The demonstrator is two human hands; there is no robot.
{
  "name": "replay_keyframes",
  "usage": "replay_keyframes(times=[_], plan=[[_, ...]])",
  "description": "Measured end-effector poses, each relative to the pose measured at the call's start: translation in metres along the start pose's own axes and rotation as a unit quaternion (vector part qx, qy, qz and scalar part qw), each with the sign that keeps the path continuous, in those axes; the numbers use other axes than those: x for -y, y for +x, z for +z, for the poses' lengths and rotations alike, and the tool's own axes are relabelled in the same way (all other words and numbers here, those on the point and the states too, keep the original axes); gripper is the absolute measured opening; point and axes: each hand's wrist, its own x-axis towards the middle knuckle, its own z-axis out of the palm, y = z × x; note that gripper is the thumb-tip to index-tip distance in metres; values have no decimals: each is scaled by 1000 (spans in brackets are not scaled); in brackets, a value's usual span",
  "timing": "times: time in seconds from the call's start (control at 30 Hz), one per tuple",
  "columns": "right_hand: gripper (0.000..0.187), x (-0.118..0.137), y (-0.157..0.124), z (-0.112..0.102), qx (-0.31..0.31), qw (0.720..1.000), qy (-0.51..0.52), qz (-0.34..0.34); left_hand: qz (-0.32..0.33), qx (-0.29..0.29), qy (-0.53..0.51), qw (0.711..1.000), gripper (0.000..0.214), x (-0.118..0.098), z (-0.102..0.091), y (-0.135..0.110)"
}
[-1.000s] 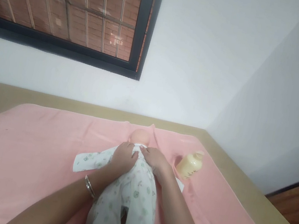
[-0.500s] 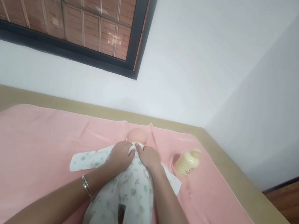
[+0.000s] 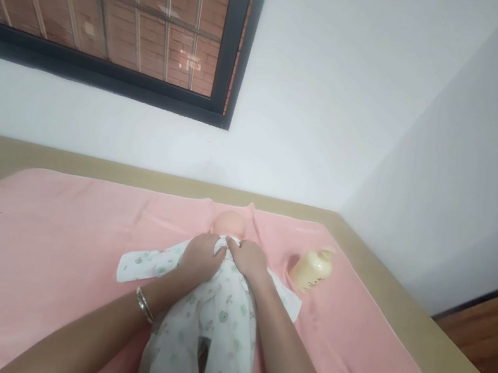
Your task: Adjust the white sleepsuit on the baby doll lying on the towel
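Note:
A baby doll lies on a pink blanket, its rounded head (image 3: 229, 223) at the far end and its face not visible. Over its body is a white baby romper (image 3: 226, 317) with a green and grey print, its legs reaching toward me and both sleeves spread sideways. My left hand (image 3: 204, 257), with a silver bangle at the wrist, is closed on the romper near the neckline, left of centre. On the other side of the neckline my right hand (image 3: 248, 258) grips the cloth too. Both thumbs point inward at the collar; the fingertips are partly hidden.
A pale yellow bottle (image 3: 313, 267) stands to the right, beyond the right sleeve, on the pink blanket (image 3: 56, 268). The tan surface (image 3: 380, 287) under the blanket meets white walls. A dark-framed window (image 3: 105, 71) with bars is at upper left.
My hands keep the same hold on the romper near the collar. Only the view has shifted very slightly.

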Motion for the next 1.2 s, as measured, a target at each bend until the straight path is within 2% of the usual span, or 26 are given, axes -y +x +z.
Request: replay_keyframes(times=[0.57,1.2], plan=[[78,-1,2,4,-11,1000,10,5,-12,6,-12,1000,22,-2,-3,0],[82,-4,3,5,-10,1000,11,3,-11,6,-21,1000,23,-2,-2,0]])
